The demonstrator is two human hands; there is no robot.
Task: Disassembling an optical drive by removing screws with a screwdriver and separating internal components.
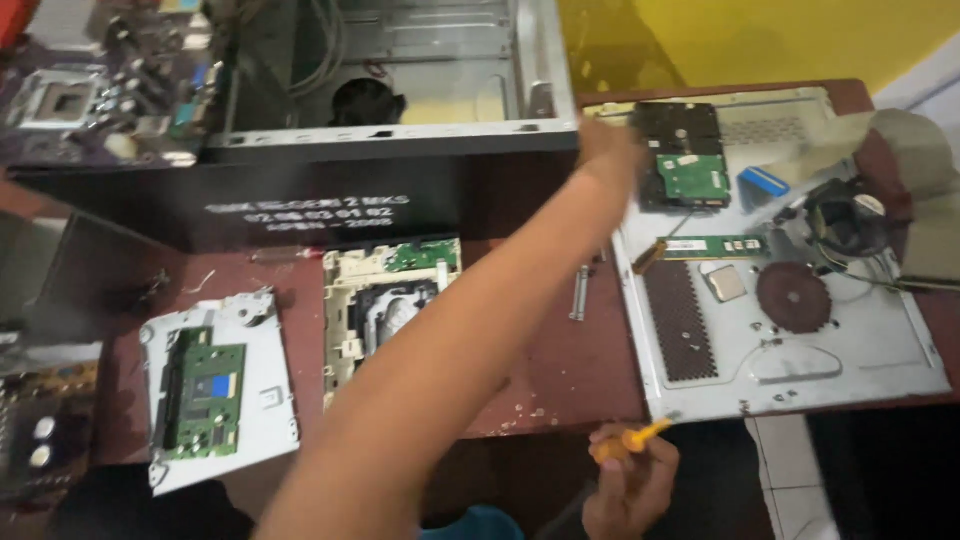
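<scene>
My left arm stretches across the table, and my left hand (608, 150) is blurred at the left edge of a black hard drive (680, 135) with a green circuit board. Whether the fingers grip the drive cannot be made out. The drive lies at the far end of a grey metal case side panel (830, 365). My right hand (628, 482) is low at the table's front edge, closed around a screwdriver with a yellow-orange handle (640, 436).
An open computer case (400, 90) stands at the back, with a motherboard (80, 100) to its left. An opened optical drive (385, 295) and a smaller drive with a green board (215, 390) lie on the table. On the panel are a memory stick (715, 246), a processor chip (725, 285) and a cooler fan (845, 215).
</scene>
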